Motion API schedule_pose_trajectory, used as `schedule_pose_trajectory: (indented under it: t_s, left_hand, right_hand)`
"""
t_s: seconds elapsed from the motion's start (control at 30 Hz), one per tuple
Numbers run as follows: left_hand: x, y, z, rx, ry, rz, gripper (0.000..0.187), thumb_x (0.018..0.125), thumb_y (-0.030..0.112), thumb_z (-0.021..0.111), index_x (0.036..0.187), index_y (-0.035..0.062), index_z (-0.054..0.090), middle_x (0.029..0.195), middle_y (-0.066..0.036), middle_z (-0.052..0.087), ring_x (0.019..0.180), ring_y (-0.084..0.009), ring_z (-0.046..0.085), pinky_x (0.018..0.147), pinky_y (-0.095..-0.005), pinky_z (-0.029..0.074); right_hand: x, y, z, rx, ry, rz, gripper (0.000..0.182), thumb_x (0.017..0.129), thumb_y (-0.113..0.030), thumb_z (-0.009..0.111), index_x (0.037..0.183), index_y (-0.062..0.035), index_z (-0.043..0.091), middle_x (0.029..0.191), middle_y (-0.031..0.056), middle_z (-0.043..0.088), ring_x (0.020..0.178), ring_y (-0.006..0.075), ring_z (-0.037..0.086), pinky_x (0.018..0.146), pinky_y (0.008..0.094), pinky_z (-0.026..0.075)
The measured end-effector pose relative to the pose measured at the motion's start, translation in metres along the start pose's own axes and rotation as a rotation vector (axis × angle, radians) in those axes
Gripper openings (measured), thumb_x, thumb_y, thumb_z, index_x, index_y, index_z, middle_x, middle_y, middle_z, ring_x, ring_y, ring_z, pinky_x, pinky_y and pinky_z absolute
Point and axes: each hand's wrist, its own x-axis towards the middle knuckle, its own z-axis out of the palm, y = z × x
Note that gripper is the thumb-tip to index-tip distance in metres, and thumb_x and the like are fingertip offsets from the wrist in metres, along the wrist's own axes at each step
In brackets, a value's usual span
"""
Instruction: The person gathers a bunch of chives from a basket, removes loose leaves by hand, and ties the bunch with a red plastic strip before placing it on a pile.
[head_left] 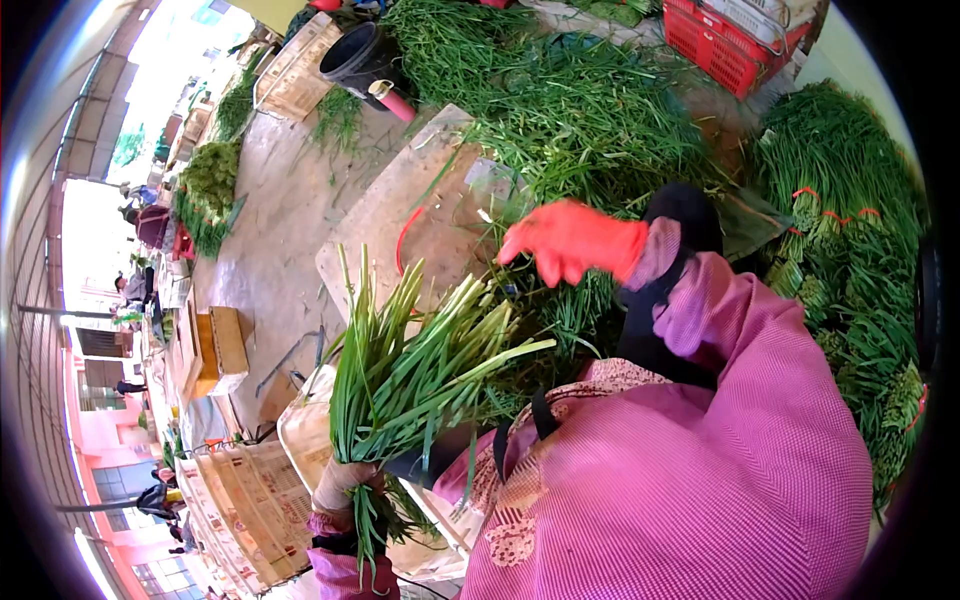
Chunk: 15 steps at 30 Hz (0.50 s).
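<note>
Head cam, clock about view centre: left hand (345,485) at 7 o'clock, fingers closed round a bunch of green stalks (415,360), which fans out from the grip at 8 o'clock toward centre, pale ends up, leaves hanging below. Red-gloved right hand (575,240) at 2 o'clock, fingers half bent, loosely apart, nothing visible in it; can't tell if it touches the greens behind. Red band (403,240) at 10, lying on a worn board (355,225). Farther out: loose green pile (580,120) at 1, red crate (700,45) beyond it, tied bunches (840,180) at 3, black bucket (350,65) at 11, pink flask (397,105) just beside it, wooden box (225,350) at 9.
</note>
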Motion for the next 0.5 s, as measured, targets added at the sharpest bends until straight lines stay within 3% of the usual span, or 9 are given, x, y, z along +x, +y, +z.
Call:
schedule_pose_trajectory:
  t_s: [0.03, 0.07, 0.1, 0.17, 0.2, 0.27, 0.3, 0.37, 0.5]
  left_hand:
    - [0.002, 0.002, 0.001, 0.002, -0.001, -0.001, 0.032, 0.066, 0.018, 0.073, 0.091, 0.0045, 0.058, 0.071, -0.005, 0.058, 0.053, -0.0174, 0.056, 0.047, -0.0287, 0.044]
    - [0.004, 0.005, 0.002, 0.05, 0.003, -0.036, 0.032, 0.066, 0.018, 0.073, 0.091, 0.0043, 0.058, 0.072, -0.006, 0.058, 0.054, -0.0174, 0.056, 0.047, -0.0288, 0.044]
    - [0.006, 0.007, 0.003, 0.097, 0.008, -0.071, 0.032, 0.067, 0.019, 0.074, 0.091, 0.004, 0.058, 0.072, -0.006, 0.059, 0.054, -0.0174, 0.057, 0.047, -0.0289, 0.044]
    - [0.008, 0.006, 0.001, 0.127, 0.012, -0.08, 0.033, 0.067, 0.02, 0.075, 0.091, 0.004, 0.058, 0.072, -0.006, 0.059, 0.054, -0.0175, 0.057, 0.047, -0.0289, 0.044]
    - [0.01, 0.005, 0.0, 0.15, 0.017, -0.086, 0.034, 0.066, 0.021, 0.075, 0.09, 0.004, 0.058, 0.071, -0.006, 0.059, 0.054, -0.0175, 0.057, 0.047, -0.029, 0.044]
    - [0.007, 0.002, -0.001, 0.134, 0.034, -0.106, 0.032, 0.066, 0.02, 0.076, 0.088, 0.0046, 0.058, 0.07, -0.006, 0.058, 0.054, -0.0171, 0.056, 0.048, -0.0291, 0.044]
    - [0.004, 0.003, 0.002, 0.129, 0.038, -0.106, 0.032, 0.066, 0.02, 0.076, 0.088, 0.0046, 0.058, 0.07, -0.006, 0.058, 0.054, -0.0171, 0.056, 0.048, -0.0291, 0.044]
    - [-0.001, 0.004, 0.008, 0.029, 0.042, -0.122, 0.03, 0.066, 0.019, 0.075, 0.087, 0.0048, 0.058, 0.069, -0.005, 0.056, 0.056, -0.0172, 0.054, 0.049, -0.0291, 0.043]
    - [0.002, -0.002, 0.007, -0.05, 0.005, -0.106, 0.029, 0.066, 0.017, 0.073, 0.086, 0.005, 0.058, 0.067, -0.005, 0.054, 0.057, -0.0172, 0.053, 0.051, -0.0288, 0.043]
  right_hand:
    - [0.007, 0.013, 0.019, 0.036, -0.106, -0.046, 0.052, 0.089, -0.046, 0.061, 0.112, 0.0003, 0.061, 0.064, 0.0063, 0.061, 0.047, 0.0114, 0.055, 0.042, 0.0257, 0.043]
    - [0.007, 0.004, 0.039, -0.124, -0.109, -0.04, 0.061, 0.088, -0.048, 0.064, 0.119, 0.003, 0.057, 0.066, 0.0085, 0.062, 0.05, 0.0115, 0.057, 0.043, 0.0268, 0.045]
    - [0.011, 0.001, 0.052, -0.297, -0.122, 0.007, 0.057, 0.088, -0.047, 0.063, 0.12, -0.0001, 0.058, 0.068, 0.011, 0.064, 0.053, 0.0153, 0.062, 0.048, 0.0298, 0.048]
    - [0.028, 0.006, 0.065, -0.604, -0.16, -0.207, 0.047, 0.087, -0.041, 0.061, 0.119, -0.0059, 0.06, 0.069, 0.0127, 0.065, 0.055, 0.0198, 0.064, 0.054, 0.0339, 0.051]
    - [0.034, 0.009, 0.065, -0.603, -0.161, -0.209, 0.047, 0.087, -0.041, 0.061, 0.119, -0.0059, 0.06, 0.069, 0.0127, 0.065, 0.055, 0.0198, 0.064, 0.054, 0.0339, 0.051]
    - [0.046, 0.012, 0.06, -0.55, 0.138, -0.195, 0.029, 0.089, -0.034, 0.06, 0.104, -0.0102, 0.065, 0.066, 0.0118, 0.064, 0.052, 0.0152, 0.063, 0.048, 0.0315, 0.048]
    - [0.043, 0.001, 0.048, -0.543, 0.205, -0.183, 0.026, 0.091, -0.03, 0.057, 0.101, -0.0064, 0.063, 0.068, 0.0094, 0.065, 0.052, 0.0159, 0.063, 0.048, 0.0301, 0.049]
    - [0.062, 0.016, 0.023, 0.111, 0.172, -0.233, 0.025, 0.093, -0.027, 0.053, 0.1, -0.0048, 0.063, 0.074, 0.0069, 0.067, 0.056, 0.0153, 0.064, 0.049, 0.0276, 0.049]
    - [0.062, 0.018, -0.01, 0.305, 0.268, -0.383, 0.024, 0.096, -0.025, 0.051, 0.101, -0.0043, 0.063, 0.079, 0.0049, 0.068, 0.062, 0.0141, 0.065, 0.052, 0.025, 0.049]
